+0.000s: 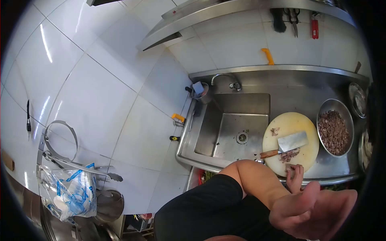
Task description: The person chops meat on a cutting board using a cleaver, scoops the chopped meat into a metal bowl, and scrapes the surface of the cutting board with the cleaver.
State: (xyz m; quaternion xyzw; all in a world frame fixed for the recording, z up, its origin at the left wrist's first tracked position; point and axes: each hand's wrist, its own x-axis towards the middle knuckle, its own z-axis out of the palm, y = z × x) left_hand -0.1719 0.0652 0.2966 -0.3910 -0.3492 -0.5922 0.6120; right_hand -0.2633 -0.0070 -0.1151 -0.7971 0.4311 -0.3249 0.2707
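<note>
On a round cutting board (277,120) lies a cleaver (292,141) with a wooden handle, held by no hand. Chopped dark meat (290,154) shows beside its blade, and a small scrap of meat (275,131) sits farther up the board. At the board's near edge, my right hand (296,176) has its fingers bent together; anything between the fingertips is too small to make out. My left hand (315,209) is raised close to the camera, fingers apart, holding nothing visible. It hides my right forearm.
Right of the board stands a metal bowl (321,138) of chopped meat. A steel sink (225,138) with a faucet (225,75) is at left. Scissors (294,22) hang on the wall under a shelf (241,18). A plastic bag (76,197) hangs far left.
</note>
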